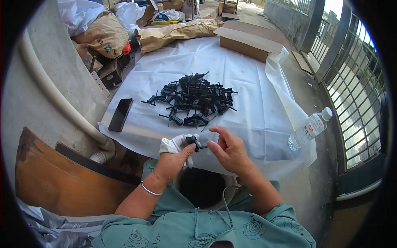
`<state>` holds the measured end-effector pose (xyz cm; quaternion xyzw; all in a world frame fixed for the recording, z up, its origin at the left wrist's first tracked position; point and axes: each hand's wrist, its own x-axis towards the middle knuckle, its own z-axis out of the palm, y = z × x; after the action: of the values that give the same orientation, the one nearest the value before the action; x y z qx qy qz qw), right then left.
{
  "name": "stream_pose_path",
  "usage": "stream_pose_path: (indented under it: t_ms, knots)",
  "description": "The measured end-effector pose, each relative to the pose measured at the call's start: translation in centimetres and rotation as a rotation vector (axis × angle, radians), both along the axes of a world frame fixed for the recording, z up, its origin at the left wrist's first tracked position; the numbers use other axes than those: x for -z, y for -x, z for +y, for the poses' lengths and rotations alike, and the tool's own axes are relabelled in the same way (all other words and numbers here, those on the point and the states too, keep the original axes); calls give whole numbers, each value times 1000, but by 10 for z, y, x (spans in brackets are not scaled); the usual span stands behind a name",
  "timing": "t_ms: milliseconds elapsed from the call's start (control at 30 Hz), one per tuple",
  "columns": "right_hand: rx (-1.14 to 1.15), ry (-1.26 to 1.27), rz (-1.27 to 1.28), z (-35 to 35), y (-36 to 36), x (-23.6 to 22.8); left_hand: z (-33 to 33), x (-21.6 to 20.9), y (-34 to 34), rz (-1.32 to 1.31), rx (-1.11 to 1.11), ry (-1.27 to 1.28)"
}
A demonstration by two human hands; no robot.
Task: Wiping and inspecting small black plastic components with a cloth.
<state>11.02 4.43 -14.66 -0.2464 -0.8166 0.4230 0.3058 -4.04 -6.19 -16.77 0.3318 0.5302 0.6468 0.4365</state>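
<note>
My left hand (177, 151), in a white glove that leaves the thumb bare, is closed around a small black plastic part (192, 141) with a thin stem pointing right. Close beside that stem is my bare right hand (231, 149), its thumb and index finger apart and its other fingers curled. Whether the thumb touches the stem tip I cannot tell. Beyond both hands lies a heap of similar black parts (198, 97) with thin stems, tangled together on the white sheet (256, 111) over the table.
A dark phone (120, 115) lies at the table's left edge. At the right edge a clear water bottle (308, 130) lies tilted. An open cardboard box (244, 46) and brown paper (178, 35) sit at the far side. Below my hands is a dark round bucket (229, 182).
</note>
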Motion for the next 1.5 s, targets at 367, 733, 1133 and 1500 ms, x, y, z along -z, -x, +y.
stream_pose_path:
  t_ms: [367,733,1133,1500]
  knots:
    - [-226,-531,-353,16,-6,21,7,22,-7,-356,78,138]
    - [-315,-66,131,20,0,48,7,-1,9,-326,260,-21]
    - [-31,-134,109,-2,2,36,5,15,-26,102,61,-48]
    - [-408,145,-10,11,-9,27,4,28,-22,337,-32,-66]
